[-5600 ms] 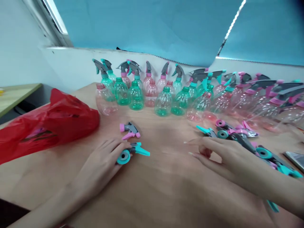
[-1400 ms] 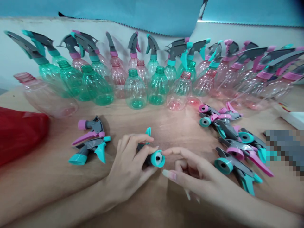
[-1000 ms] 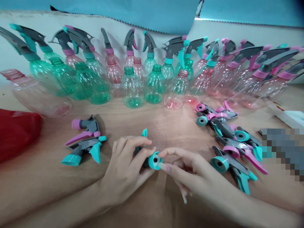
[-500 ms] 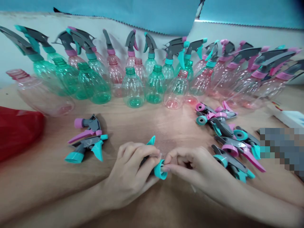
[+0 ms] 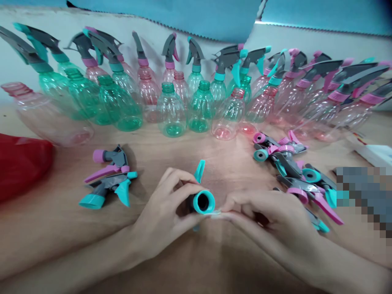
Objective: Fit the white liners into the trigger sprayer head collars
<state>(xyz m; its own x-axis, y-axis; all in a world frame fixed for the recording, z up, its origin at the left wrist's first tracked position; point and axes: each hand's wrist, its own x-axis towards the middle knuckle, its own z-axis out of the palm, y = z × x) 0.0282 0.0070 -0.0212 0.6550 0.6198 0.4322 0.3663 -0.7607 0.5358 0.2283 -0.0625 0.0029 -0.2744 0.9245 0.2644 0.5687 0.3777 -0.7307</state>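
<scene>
My left hand [image 5: 170, 208] is closed round a grey trigger spray head with a teal collar [image 5: 204, 203]. The collar's open, threaded end faces me, and a teal trigger sticks up behind my fingers. Thumb and forefinger of my right hand [image 5: 269, 220] are pinched beside the collar's lower right edge. A small whitish, see-through piece [image 5: 215, 214] shows at these fingertips; its exact kind cannot be made out. On the table left of my hands lie a pink-and-grey spray head [image 5: 115, 160] and a teal-and-grey spray head [image 5: 105, 190].
A pile of loose spray heads [image 5: 288, 157] lies to the right. Behind stand rows of clear green bottles [image 5: 200, 108] and pink bottles [image 5: 228, 118], some capped with spray heads. A red bag [image 5: 24, 167] rests at the left edge, a white box [image 5: 375, 159] at the right.
My left hand has turned the spray head so its collar opening faces me. My right fingertips have moved from inside the collar to just outside its lower right edge.
</scene>
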